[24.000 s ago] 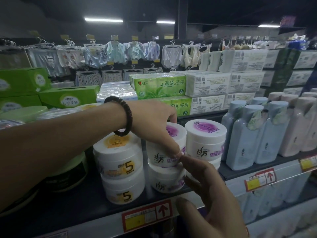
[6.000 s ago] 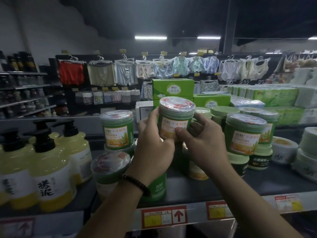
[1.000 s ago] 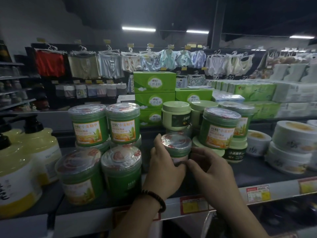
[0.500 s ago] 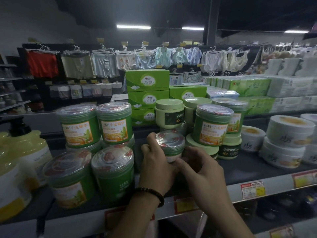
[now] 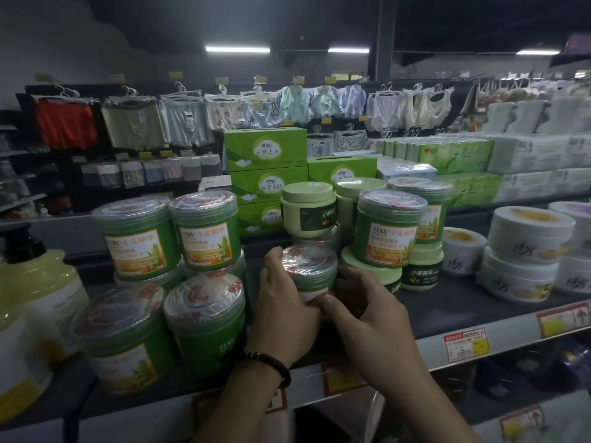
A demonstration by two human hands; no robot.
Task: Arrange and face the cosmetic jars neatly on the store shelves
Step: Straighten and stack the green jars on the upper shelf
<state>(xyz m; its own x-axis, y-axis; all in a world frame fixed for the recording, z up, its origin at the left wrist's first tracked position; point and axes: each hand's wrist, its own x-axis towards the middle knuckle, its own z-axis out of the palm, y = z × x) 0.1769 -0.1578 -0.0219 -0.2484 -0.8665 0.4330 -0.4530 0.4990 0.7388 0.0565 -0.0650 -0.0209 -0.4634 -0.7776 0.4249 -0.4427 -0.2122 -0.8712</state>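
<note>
- Green jar [image 5: 309,266] stands at the front middle of the shelf [image 5: 463,310], clamped between both hands, lid up and long axis vertical. Neither hand is nearer, since each touches it.
- Left hand [image 5: 284,314], with a beaded bracelet [image 5: 271,362] at the wrist, wraps the jar's left side, thumb raised against the lid rim and fingers curled round the body.
- Right hand [image 5: 371,318] cups the right side. Its thumb lies across the lower front, meeting the left fingers, and its other fingers pass behind, out of sight.
- Hands cover most of the label and all of the base, so I cannot tell which way the label faces or whether the jar is set down.
- Likely next move: a turn about the upright axis to bring the label forward. The space is tight, with a larger green jar [image 5: 204,318] just beside it on the left and a pale green jar [image 5: 374,270] just beside it on the right.
- Directly behind is another pale green jar [image 5: 308,212], raised on a stack. Green tissue boxes [image 5: 265,151] lie farther back.
</note>
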